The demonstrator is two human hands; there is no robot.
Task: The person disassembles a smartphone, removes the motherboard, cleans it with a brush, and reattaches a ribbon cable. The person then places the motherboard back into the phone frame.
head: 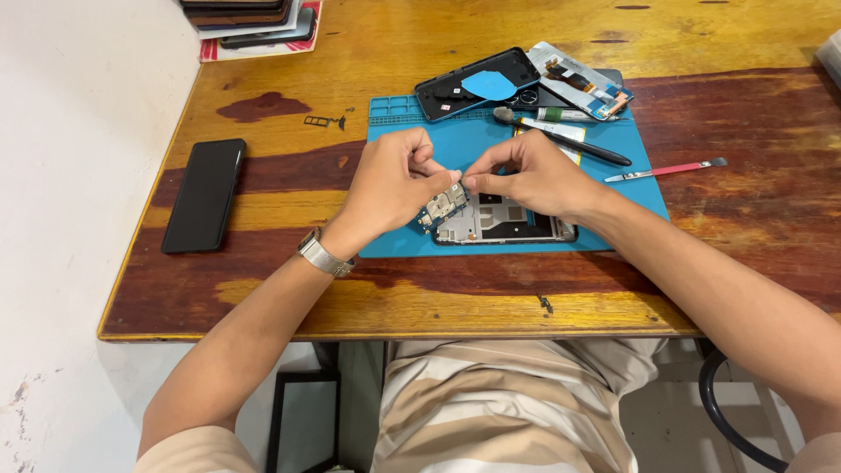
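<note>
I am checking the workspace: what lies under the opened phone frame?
The opened phone frame lies on a blue mat, which rests on the wooden table. The left hand and right hand cover the frame's upper edge, hiding the mat there.

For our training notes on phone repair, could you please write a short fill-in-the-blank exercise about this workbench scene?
1. The opened phone frame lies on a ____ work mat.
2. The left hand wears a metal ____ at the wrist.
3. A whole black phone lies on the wooden table, to the ____ of the mat.
4. Both hands pinch a small ____ board over the frame.

Missing words: blue; watch; left; circuit
</note>
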